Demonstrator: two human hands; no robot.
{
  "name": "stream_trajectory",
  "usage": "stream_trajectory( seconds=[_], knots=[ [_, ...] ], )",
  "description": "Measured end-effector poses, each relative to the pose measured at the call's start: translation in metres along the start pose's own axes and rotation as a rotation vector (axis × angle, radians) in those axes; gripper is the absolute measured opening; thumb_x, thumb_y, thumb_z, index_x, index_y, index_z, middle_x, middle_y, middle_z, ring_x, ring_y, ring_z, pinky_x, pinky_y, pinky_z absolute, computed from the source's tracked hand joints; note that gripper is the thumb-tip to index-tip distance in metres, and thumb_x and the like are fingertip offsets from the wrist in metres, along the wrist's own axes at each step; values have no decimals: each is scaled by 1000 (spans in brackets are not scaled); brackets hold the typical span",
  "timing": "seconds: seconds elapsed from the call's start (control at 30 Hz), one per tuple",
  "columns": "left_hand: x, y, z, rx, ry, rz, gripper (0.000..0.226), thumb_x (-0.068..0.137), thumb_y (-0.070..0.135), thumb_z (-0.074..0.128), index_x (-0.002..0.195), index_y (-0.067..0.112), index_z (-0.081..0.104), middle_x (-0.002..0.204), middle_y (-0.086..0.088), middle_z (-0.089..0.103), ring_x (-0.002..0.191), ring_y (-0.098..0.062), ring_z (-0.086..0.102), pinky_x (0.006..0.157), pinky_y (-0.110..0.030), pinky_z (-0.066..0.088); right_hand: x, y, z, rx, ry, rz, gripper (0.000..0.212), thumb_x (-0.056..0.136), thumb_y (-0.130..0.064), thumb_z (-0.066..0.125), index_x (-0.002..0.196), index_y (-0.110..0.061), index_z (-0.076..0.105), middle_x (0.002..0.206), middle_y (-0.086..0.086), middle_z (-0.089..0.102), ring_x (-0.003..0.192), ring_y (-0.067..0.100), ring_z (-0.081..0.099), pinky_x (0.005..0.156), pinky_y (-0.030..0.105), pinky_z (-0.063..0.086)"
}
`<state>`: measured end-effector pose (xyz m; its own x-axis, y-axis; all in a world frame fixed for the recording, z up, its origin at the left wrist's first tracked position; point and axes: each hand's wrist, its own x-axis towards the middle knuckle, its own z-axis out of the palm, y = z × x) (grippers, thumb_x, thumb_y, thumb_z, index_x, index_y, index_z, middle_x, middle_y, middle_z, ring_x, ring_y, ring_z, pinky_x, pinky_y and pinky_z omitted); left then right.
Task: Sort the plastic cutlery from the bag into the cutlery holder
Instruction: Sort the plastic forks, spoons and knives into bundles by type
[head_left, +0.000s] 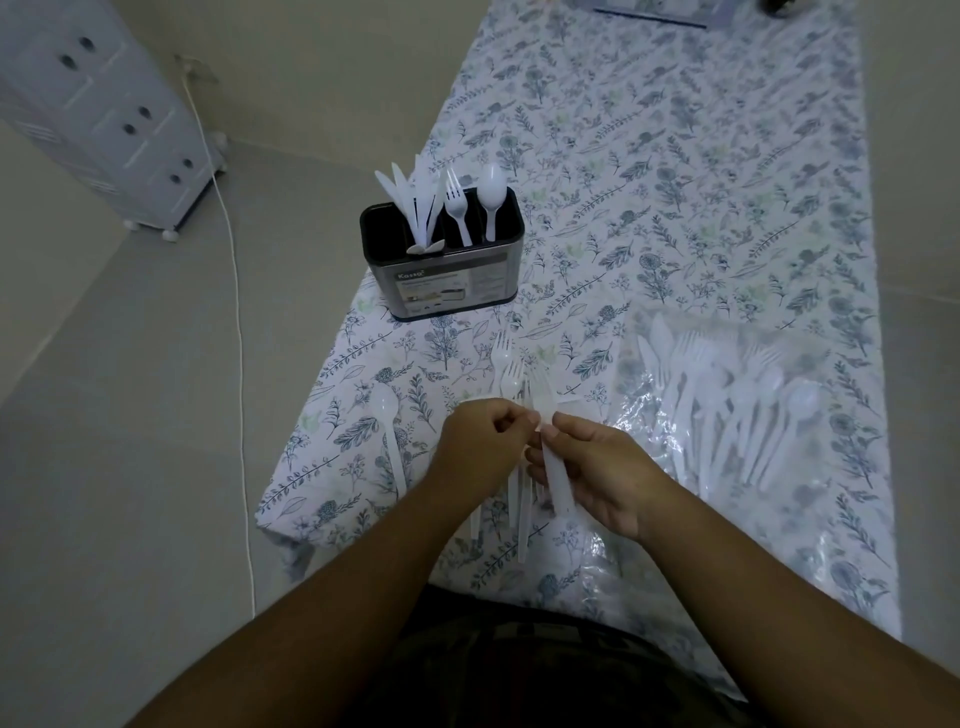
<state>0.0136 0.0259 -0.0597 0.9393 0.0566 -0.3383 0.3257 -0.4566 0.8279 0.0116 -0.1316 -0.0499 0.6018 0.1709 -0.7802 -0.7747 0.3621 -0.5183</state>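
Observation:
A black cutlery holder stands near the table's left edge, with white knives in its left slot, forks in the middle and a spoon on the right. A clear bag with several white forks, knives and spoons lies at the right. My left hand and my right hand meet over the near part of the table. Each grips white plastic forks whose tines fan out beyond my fingers, and a handle runs through my right palm. A loose white spoon lies to the left of my hands.
A floral cloth covers the long table. On the floor at left stands a white drawer unit, and a white cable trails past it. A dark-edged object sits at the table's far end.

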Motion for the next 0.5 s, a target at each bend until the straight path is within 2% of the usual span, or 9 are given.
stream_trajectory(
  seconds=[0.1, 0.27, 0.37, 0.5],
  knots=[
    [2, -11, 0, 259, 78, -20, 22, 89, 29, 71, 74, 14, 69, 62, 7, 62, 55, -2, 55, 56, -19, 42, 2, 3, -11, -54, 88, -21, 44, 94, -2, 68, 136, 2, 54, 105, 19, 76, 92, 25, 76, 71, 35, 64],
    [-5, -14, 11, 406, -11, -92, 24, 78, 37, 79, 81, 16, 66, 74, 4, 66, 68, -11, 61, 64, -24, 51, 5, 10, -21, -190, 125, -28, 32, 91, -7, 73, 120, 4, 67, 100, 17, 78, 87, 20, 78, 69, 38, 64],
    [-6, -17, 16, 402, -13, -96, 24, 75, 33, 82, 82, 18, 64, 76, 5, 65, 71, -11, 61, 60, -22, 47, 4, 11, -21, -189, 132, -41, 27, 91, -5, 73, 116, 2, 68, 102, 19, 77, 87, 22, 77, 75, 43, 64],
    [-11, -22, 10, 259, 47, -86, 26, 73, 28, 86, 84, 23, 63, 75, 10, 62, 69, -2, 60, 58, -13, 42, 2, 11, -19, -244, 138, -87, 23, 90, -1, 73, 112, 0, 68, 98, 21, 75, 87, 26, 76, 78, 51, 62]
  ],
)
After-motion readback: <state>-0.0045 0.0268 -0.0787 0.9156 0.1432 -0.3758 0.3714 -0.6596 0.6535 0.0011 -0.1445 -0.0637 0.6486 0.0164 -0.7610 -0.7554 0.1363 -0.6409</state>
